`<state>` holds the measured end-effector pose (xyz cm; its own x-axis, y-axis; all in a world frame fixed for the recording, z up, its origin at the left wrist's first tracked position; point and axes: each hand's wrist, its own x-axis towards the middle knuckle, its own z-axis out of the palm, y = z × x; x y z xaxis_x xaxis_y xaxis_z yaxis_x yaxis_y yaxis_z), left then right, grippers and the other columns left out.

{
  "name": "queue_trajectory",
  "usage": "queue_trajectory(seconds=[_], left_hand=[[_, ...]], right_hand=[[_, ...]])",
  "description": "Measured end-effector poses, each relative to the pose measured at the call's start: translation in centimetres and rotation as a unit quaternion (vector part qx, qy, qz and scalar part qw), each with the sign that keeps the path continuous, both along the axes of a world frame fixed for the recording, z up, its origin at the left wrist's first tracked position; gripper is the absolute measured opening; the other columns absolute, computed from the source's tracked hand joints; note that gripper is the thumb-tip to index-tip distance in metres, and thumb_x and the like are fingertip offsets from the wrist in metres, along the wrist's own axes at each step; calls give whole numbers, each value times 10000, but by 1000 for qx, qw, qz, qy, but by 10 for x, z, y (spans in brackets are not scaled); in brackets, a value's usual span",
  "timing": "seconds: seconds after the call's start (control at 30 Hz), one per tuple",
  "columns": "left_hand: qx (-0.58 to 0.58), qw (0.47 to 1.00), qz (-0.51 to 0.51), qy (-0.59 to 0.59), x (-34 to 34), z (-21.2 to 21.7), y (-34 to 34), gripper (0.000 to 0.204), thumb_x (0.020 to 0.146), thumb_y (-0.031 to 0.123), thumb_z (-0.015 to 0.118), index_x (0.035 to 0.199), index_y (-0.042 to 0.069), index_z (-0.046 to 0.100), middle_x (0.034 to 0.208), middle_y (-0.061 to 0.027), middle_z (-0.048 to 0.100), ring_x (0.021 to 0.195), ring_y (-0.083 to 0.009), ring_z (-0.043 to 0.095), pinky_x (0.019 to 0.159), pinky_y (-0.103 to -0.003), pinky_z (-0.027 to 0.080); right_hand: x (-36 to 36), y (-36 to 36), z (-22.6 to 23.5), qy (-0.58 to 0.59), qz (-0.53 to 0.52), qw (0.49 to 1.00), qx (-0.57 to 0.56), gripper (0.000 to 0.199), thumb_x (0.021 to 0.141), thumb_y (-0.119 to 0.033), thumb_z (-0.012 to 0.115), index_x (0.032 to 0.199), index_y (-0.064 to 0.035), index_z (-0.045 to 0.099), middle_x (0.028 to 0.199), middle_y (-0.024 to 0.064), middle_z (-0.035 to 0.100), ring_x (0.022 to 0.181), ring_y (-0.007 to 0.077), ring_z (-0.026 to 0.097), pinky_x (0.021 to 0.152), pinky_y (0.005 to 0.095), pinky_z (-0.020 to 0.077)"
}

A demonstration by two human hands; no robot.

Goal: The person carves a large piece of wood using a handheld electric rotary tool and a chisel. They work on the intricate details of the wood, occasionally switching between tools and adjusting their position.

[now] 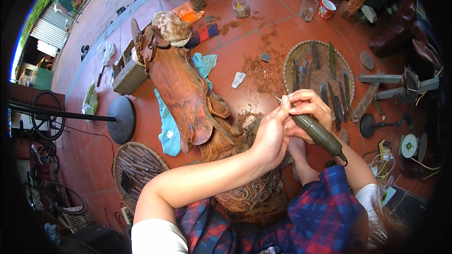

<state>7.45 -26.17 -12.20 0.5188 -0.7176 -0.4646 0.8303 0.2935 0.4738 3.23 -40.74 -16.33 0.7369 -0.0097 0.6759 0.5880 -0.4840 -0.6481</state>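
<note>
My right hand (pixel 310 107) is wrapped round an olive-green rotary tool (pixel 316 130), a slim handpiece with a cord at its back end. At its front end, my left hand (pixel 272 140) pinches with thumb and fingers, and a thin bit pokes out just past the fingertips. The exact grip of the left fingers is partly hidden. Below and left of my hands lies a carved brown wooden sculpture (pixel 176 91), with smooth, glossy folds along its length and curled relief at the near end. The tool is held above and to the right of it, apart from the wood.
A round woven tray (pixel 287 76) with flat files and chisels lies to the right. Another basket (pixel 165 159) of rod-like tools sits at left. A block (pixel 131 76) and light-blue cloth (pixel 167 134) lie by the carving. A glass (pixel 308 8) and red cup (pixel 326 9) stand farther off.
</note>
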Motion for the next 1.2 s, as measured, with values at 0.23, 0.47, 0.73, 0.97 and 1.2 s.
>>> queue_trajectory(seconds=[0.23, 0.47, 0.73, 0.97, 1.2], left_hand=[[32, 989, -141, -10, -11, 20, 35, 424, 1022, 361, 370, 1197, 7, 524, 1108, -118, 641, 1000, -162, 628, 910, -289, 482], [188, 856, -295, -382, -15, 5, 121, 347, 958, 231, 546, 1235, 23, 570, 1003, -91, 710, 901, -132, 675, 797, -283, 515], [266, 755, -295, -521, -2, 24, 157, 362, 891, 65, 602, 1244, 0, 557, 1016, -136, 694, 911, -177, 682, 795, -302, 532], [295, 792, -241, -478, -14, 11, 160, 921, 867, 99, 647, 1495, 36, -24, 1015, -142, 678, 723, -181, 668, 703, -298, 534], [279, 773, -160, -547, -11, -5, 121, 1035, 843, 115, 679, 1438, -51, -152, 1189, -187, 575, 850, -238, 647, 732, -323, 535]], right_hand=[[11, -13, 49, 92, 80, 993, 3, 286, 717, -105, 764, 955, -8, 639, 922, 142, 676, 852, 245, 676, 724, 315, 542], [68, 3, 122, 374, 217, 900, 62, 307, 776, -177, 758, 987, -25, 595, 919, 67, 676, 806, 85, 637, 690, 245, 519], [94, 40, 62, 396, 219, 887, 89, 220, 767, -192, 770, 821, -23, 639, 754, 28, 667, 676, 75, 615, 589, 241, 506], [92, 57, 47, 384, 207, 897, 73, 243, 754, -196, 769, 820, -12, 625, 728, 29, 651, 663, 73, 613, 569, 242, 504], [85, 62, 51, 365, 183, 912, 33, 236, 761, -211, 759, 806, -20, 629, 751, 26, 637, 720, 80, 591, 632, 257, 485]])
